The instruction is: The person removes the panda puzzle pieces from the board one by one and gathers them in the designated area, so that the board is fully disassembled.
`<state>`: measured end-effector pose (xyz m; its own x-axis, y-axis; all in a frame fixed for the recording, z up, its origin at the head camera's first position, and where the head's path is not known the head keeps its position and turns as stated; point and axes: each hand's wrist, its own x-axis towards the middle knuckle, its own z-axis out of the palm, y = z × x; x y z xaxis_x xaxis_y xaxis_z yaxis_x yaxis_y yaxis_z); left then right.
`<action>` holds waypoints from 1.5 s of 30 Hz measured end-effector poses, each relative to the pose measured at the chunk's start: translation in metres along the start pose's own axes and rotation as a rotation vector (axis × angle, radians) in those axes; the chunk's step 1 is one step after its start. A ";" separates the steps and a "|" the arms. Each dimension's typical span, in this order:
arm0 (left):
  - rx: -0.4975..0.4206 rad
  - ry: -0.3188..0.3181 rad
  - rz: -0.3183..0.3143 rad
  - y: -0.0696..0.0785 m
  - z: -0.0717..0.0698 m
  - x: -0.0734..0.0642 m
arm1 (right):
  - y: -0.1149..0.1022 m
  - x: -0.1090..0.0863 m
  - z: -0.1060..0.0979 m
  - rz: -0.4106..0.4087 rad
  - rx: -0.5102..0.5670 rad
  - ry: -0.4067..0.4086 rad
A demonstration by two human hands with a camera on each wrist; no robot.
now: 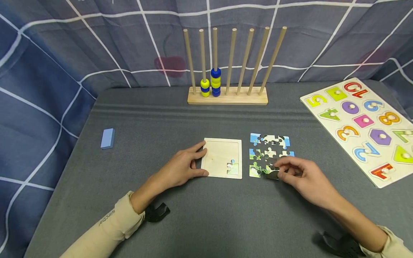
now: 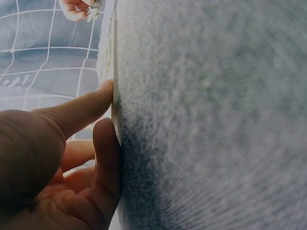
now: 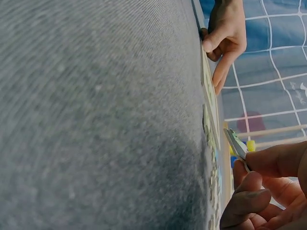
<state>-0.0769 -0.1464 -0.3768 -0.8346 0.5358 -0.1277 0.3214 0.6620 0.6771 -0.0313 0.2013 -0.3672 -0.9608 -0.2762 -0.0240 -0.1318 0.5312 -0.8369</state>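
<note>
A square wooden puzzle tray (image 1: pixel 214 154) lies on the grey table, with one puzzle piece (image 1: pixel 233 169) set in its lower right corner. At its left side rests my left hand (image 1: pixel 184 165), thumb and fingertips touching the edge and the fingers spread apart. Loose panda-picture jigsaw pieces (image 1: pixel 270 153) lie in rows to the right of the tray. Over the near right end of these rows, my right hand (image 1: pixel 301 179) pinches a thin jigsaw piece (image 3: pixel 236 143) between thumb and fingers. The right wrist view shows that piece tilted, with green on its face.
A wooden peg stand (image 1: pixel 227 99) with yellow and blue rings on two pegs stands at the back. At right lies a number-and-shape knob board (image 1: pixel 358 138). A blue block (image 1: pixel 108 138) sits at the left. Behind the table hangs a checked curtain (image 1: pixel 135 43).
</note>
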 end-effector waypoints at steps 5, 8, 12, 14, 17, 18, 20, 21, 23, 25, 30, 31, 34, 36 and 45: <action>0.005 -0.002 -0.003 0.000 0.000 0.000 | 0.004 0.000 0.000 -0.007 -0.029 -0.006; 0.008 -0.003 -0.005 0.001 0.000 0.001 | 0.005 0.000 -0.001 -0.010 -0.054 -0.017; 0.008 -0.005 -0.009 0.001 0.000 0.001 | 0.006 0.001 -0.001 -0.008 -0.109 -0.026; 0.007 -0.006 -0.010 0.001 0.000 0.001 | 0.006 0.001 0.000 -0.012 -0.142 -0.015; 0.002 -0.007 -0.010 0.001 0.000 0.001 | 0.005 0.001 0.000 -0.029 -0.188 0.016; 0.001 -0.007 -0.010 0.001 0.000 0.001 | 0.005 0.001 0.000 -0.034 -0.201 0.027; -0.003 -0.007 -0.010 0.001 0.000 0.001 | 0.005 0.000 0.001 -0.042 -0.223 0.046; -0.004 -0.006 -0.011 0.001 0.000 0.001 | 0.005 0.000 0.000 -0.042 -0.229 0.051; -0.005 -0.005 -0.010 0.001 0.000 0.001 | 0.004 0.000 0.000 -0.038 -0.234 0.056; -0.003 -0.004 -0.008 0.001 0.000 0.001 | 0.003 -0.001 0.000 -0.034 -0.232 0.056; 0.002 0.002 -0.005 0.001 0.000 0.000 | 0.001 -0.002 0.000 -0.034 -0.225 0.058; 0.002 0.004 -0.005 0.002 0.000 0.000 | 0.001 -0.002 0.000 -0.034 -0.226 0.060; 0.000 0.007 -0.010 0.001 0.000 0.000 | 0.000 -0.002 0.001 -0.033 -0.223 0.066; -0.002 0.008 -0.013 0.001 0.000 0.000 | -0.001 -0.002 0.001 -0.032 -0.215 0.070; -0.002 0.009 -0.011 0.002 0.000 0.000 | -0.003 -0.003 0.003 -0.047 -0.143 0.069</action>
<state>-0.0764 -0.1450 -0.3758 -0.8421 0.5238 -0.1281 0.3118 0.6668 0.6769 -0.0273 0.1977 -0.3660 -0.9666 -0.2503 0.0546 -0.2053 0.6293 -0.7496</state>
